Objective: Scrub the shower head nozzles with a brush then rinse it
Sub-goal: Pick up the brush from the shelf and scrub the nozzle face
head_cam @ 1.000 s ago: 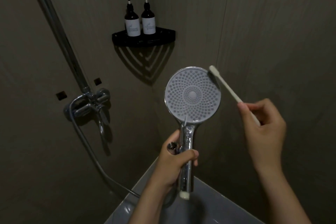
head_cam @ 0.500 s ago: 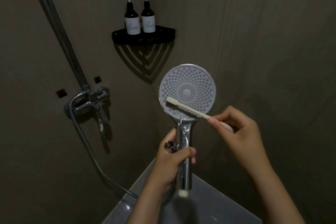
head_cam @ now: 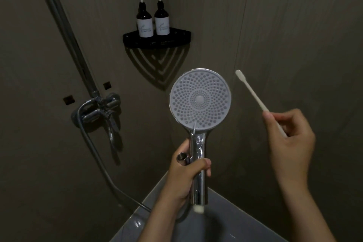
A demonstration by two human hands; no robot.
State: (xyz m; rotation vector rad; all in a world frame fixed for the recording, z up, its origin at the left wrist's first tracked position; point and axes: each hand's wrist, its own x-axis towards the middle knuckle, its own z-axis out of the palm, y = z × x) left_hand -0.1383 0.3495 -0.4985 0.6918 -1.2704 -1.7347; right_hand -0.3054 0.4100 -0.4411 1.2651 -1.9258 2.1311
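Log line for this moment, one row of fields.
phase: scrub | left hand: grips shower head by handle, face toward camera | right hand: holds brush, apart from shower head | water: none seen flowing

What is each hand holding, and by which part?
The left hand grips the shower head by its chrome handle. The right hand pinches the white brush at the handle's lower end.

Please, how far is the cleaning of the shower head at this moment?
Done: the shower head is taken up, gripped at its handle by the left hand. In hand: scrubbing; the right hand holds the brush lifted clear to the right of the nozzles, which it crossed half a second ago. Left: rinsing; no water is running.
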